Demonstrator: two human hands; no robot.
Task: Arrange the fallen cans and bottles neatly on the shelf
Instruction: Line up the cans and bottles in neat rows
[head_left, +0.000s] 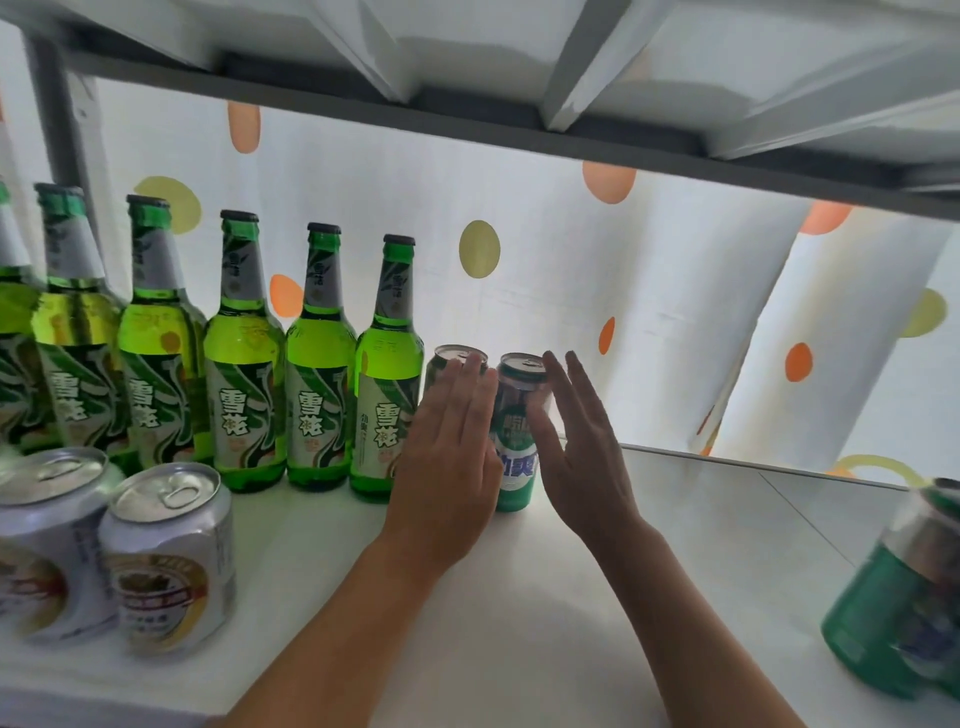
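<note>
Both hands were reaching to the back of the white shelf (519, 597), flanking an upright green can (515, 441) that stood at the right end of the back row. The left hand (447, 467) lay flat, fingers straight, in front of a second can (451, 364) next to the last green bottle (387, 379), apparently steadying it so it stayed put. The right hand (582, 452) was also flat and released, its palm facing the green can's right side; whether it touched the can could not be told. Neither grip was clenched or grasping anything, which suited nudging a can sideways into line rather than lifting it. The bottles stood upright in a tidy row along the dotted curtain (571, 291), presumably kept at the back because they are tall, with two silver cans (166, 561) upright in front at the left. Another green can (898, 597) sat tilted at the right edge, well apart from the row, and probably needed straightening next. Pushing too hard risked tipping the slim can against its neighbour.
</note>
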